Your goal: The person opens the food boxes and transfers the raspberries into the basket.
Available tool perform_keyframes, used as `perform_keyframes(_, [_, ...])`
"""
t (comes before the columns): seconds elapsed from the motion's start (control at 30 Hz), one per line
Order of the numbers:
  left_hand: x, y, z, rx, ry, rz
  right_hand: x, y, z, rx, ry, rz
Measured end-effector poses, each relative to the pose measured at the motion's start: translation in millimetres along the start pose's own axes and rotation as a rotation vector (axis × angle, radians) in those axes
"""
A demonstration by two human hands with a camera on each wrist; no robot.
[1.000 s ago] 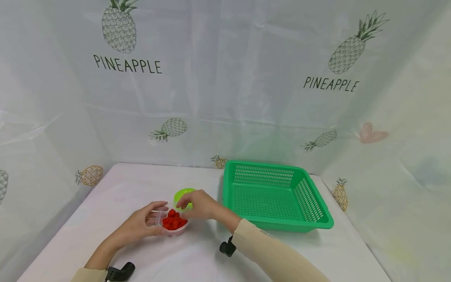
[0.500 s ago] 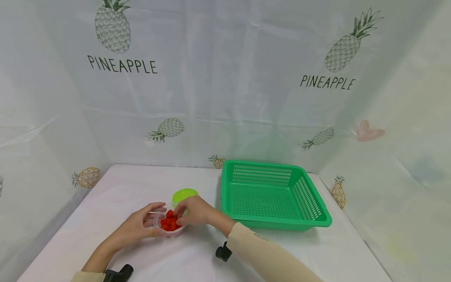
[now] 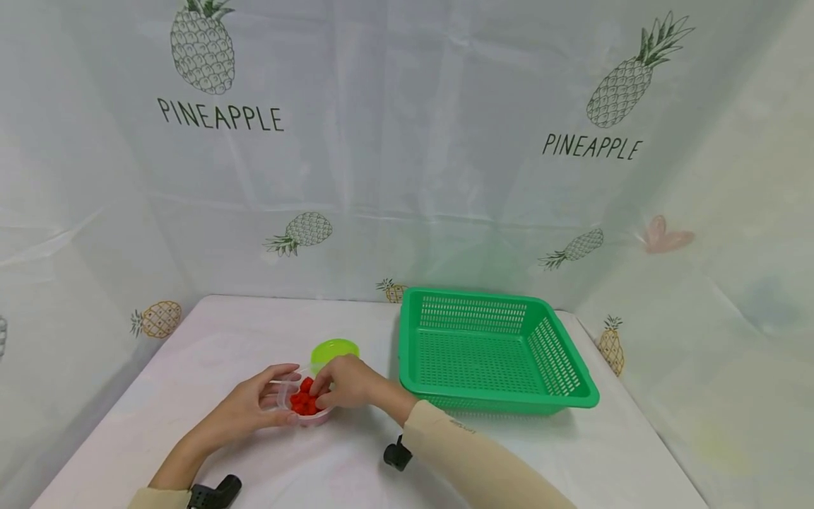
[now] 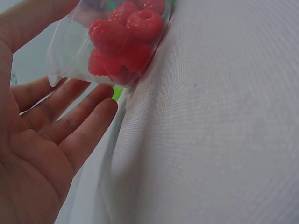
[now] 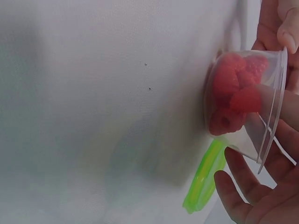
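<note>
Now the right hand (image 3: 350,382) has its fingertips down among the berries (image 4: 110,37), having sunk in from the cup's upper right edge, where they sat a second ago. Its fingers are bent and bunched at the top; whether they pinch one berry I cannot tell from where the tips are hidden. It comes in from about three o'clock and covers part of the red heap that showed more fully before. Against half a second ago, hardly anything about its pose has changed.

The left hand (image 3: 244,406) holds the clear cup (image 4: 72,56) just as it did then, thumb at seven o'clock and fingers fanned round towards eleven, keeping the cup between them. The cup stands upright on the tabletop (image 3: 305,466), towards the person, with the berries inside.

Just beside it, at one o'clock, lies the bright green lid (image 3: 335,348), a little more of it in sight than a second ago, when the right hand was in front of it. Further off, between two and three o'clock from the cup, the green basket (image 3: 477,360) sits in the same spot. Behind everything hangs a pale pineapple-print sheet (image 3: 413,141).
</note>
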State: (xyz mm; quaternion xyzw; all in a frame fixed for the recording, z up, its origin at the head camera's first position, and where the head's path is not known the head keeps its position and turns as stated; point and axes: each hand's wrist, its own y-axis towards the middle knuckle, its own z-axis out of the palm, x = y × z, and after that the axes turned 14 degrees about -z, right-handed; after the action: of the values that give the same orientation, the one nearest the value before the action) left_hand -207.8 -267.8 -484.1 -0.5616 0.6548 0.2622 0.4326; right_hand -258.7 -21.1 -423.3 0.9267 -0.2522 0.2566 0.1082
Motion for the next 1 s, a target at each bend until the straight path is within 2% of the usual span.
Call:
perform_keyframes(0.2, [-3.6, -0.9, -2.5, 0.005, 0.014, 0.034, 0.1, 2.8, 2.2, 0.001, -0.048, 0.013])
perform_keyframes(0.57, [0.5, -1.7, -1.9, -0.004, 0.011, 0.004, 7.2, 7.2, 8.2, -0.008, -0.125, 0.057])
perform_keyframes(0.87, [-0.3, -2.8, -2.7, 0.008, 0.003, 0.034, 6.8, 2.5, 8.4, -0.034, -0.027, 0.071])
perform_keyframes(1.0, [-3.6, -3.3, -2.9, 0.004, -0.004, 0.027, 5.9, 0.2, 6.6, -0.050, 0.023, 0.053])
